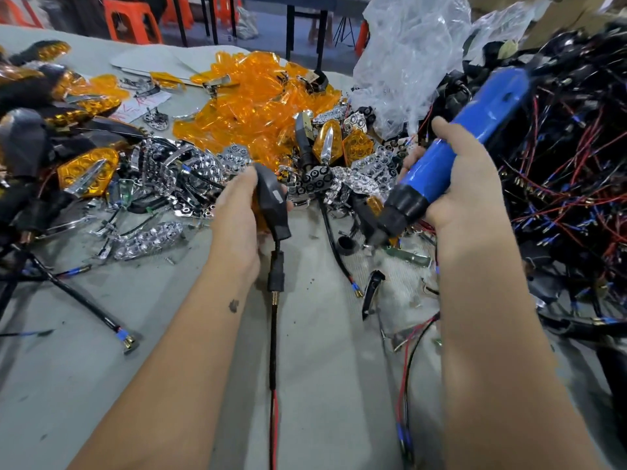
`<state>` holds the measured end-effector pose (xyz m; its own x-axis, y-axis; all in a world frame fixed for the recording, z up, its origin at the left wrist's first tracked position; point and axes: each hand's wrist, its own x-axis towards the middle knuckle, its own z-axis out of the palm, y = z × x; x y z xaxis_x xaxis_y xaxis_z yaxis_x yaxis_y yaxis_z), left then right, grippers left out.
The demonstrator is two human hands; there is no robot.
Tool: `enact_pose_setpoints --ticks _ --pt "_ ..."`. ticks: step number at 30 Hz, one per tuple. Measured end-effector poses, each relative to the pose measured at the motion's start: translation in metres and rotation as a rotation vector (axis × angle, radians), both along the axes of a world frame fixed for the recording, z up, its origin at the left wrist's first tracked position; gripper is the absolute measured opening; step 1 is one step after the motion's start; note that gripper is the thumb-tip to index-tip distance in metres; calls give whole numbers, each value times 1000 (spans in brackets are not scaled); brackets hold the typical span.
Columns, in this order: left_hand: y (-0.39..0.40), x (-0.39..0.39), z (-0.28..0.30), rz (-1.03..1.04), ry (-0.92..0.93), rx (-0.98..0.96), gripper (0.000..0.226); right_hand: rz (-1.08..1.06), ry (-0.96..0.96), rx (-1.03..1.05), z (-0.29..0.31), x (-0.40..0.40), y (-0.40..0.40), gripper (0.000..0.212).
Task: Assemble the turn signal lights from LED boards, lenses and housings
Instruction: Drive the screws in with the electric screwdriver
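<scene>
Assembly workshop: lens pile (258,106), wire heap (559,184).

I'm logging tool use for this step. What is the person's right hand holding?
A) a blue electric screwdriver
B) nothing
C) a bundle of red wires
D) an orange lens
A: the right hand is wrapped round the blue electric screwdriver, its black tip angled down toward the table, while the left hand grips a black housing.

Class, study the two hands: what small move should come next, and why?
Probably bring the blue electric screwdriver tip across to the black housing. The right hand grips the driver with its nose pointing down-left, apart from the housing that the left hand holds, its cable hanging down.
</scene>
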<state>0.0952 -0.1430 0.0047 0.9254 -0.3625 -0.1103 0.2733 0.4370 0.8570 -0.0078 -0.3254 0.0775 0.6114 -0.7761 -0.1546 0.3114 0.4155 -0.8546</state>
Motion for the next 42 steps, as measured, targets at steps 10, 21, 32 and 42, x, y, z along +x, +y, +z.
enact_pose_setpoints --ticks 10,21,32,42 --pt "0 -6 5 -258 -85 73 41 50 666 -564 -18 6 -14 37" --pt "2 -9 5 -317 -204 21 32 -259 1036 -1233 -37 12 35 43" --pt "0 -6 2 -124 6 15 19 119 523 -1329 -62 28 109 47" --pt "9 -1 2 -261 -67 -11 20 232 222 -821 -63 22 102 32"
